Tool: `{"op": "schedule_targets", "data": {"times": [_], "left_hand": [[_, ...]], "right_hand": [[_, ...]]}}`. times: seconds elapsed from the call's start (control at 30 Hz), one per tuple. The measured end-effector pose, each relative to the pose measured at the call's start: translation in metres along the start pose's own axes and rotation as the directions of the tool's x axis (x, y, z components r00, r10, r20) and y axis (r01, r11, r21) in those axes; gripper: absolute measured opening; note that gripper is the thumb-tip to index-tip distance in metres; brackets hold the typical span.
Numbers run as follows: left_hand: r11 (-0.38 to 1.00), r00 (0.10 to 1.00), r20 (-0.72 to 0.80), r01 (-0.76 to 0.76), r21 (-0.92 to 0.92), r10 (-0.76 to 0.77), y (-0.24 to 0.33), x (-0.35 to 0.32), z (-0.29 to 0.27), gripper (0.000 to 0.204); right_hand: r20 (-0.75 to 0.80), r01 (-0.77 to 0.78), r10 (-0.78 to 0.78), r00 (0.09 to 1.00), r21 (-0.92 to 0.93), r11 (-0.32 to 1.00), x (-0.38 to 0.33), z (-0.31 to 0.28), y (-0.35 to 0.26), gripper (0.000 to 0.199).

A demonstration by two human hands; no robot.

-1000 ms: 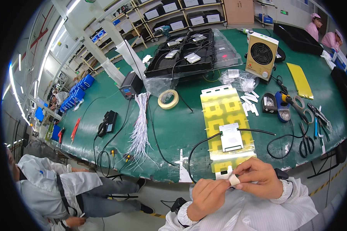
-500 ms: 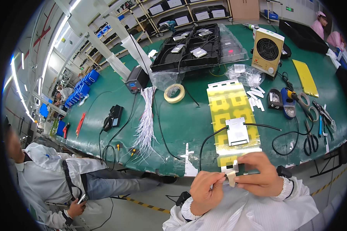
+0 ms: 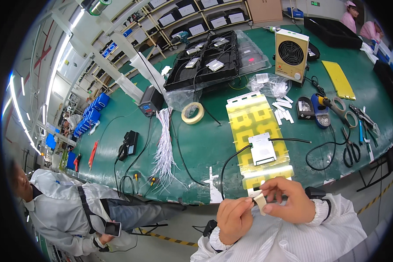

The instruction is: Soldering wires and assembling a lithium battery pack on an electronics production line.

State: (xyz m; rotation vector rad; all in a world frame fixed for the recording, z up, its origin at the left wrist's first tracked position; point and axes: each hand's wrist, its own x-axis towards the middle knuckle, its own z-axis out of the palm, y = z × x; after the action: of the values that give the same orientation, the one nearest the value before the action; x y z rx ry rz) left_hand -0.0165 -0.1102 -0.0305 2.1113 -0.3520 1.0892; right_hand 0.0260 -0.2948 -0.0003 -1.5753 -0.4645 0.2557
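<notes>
In front of me, at the table's near edge, both hands work on a short cream-coloured strip (image 3: 260, 201) that curls downward. My left hand (image 3: 234, 220) pinches its left side between thumb and fingertips. Bent around the other side is my right hand (image 3: 290, 203), thumb and fingers at the strip. A small dark bit shows at my left fingertips, too small to name. Just beyond lies a yellow-covered flat panel (image 3: 244, 120) with cut-out shapes, its near end partly behind my fingers. On the panel rests a flat silver-white module (image 3: 263, 149) with black cables leaving both sides.
Masking tape (image 3: 192, 113), white wires (image 3: 163, 139) and a black tray (image 3: 203, 61) lie left and beyond. A fan unit (image 3: 291, 56), soldering iron holder (image 3: 322, 114), scissors (image 3: 350, 150) and a yellow board (image 3: 338, 80) are to the right. A person (image 3: 65, 205) stands at left holding a phone.
The view has shifted slightly, so the tabletop things appear further left. My right fingers have moved a little on the strip. The person at left now shows the phone's screen.
</notes>
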Motion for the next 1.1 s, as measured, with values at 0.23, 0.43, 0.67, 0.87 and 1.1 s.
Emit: {"op": "schedule_targets", "data": {"times": [0.23,0.43,0.67,0.87,1.1], "left_hand": [[0.982,0.987,0.081,0.145,-0.124,-0.135,0.000,0.000,-0.002,0.014],[0.918,0.954,0.097,0.298,-0.263,-0.283,-0.001,-0.006,0.001,0.015],[0.848,0.944,0.155,0.330,-0.414,-0.292,-0.002,-0.008,-0.003,0.009],[0.909,0.956,0.289,0.160,-0.385,-0.046,-0.005,0.000,-0.007,0.013],[0.896,0.939,0.344,0.161,-0.415,-0.009,-0.003,0.008,-0.013,0.024]], "right_hand": [[0.065,0.118,-0.110,0.992,-0.135,0.984,0.004,0.000,0.005,0.014],[0.108,0.145,-0.130,0.986,-0.146,0.979,0.004,-0.001,0.006,0.013],[0.169,0.483,-0.463,0.870,-0.480,0.732,0.017,-0.012,0.006,0.023],[0.257,0.616,-0.611,0.749,-0.609,0.499,0.022,-0.025,-0.001,0.026],[0.266,0.738,-0.762,0.591,-0.560,0.377,0.027,-0.026,0.003,0.026]]}}
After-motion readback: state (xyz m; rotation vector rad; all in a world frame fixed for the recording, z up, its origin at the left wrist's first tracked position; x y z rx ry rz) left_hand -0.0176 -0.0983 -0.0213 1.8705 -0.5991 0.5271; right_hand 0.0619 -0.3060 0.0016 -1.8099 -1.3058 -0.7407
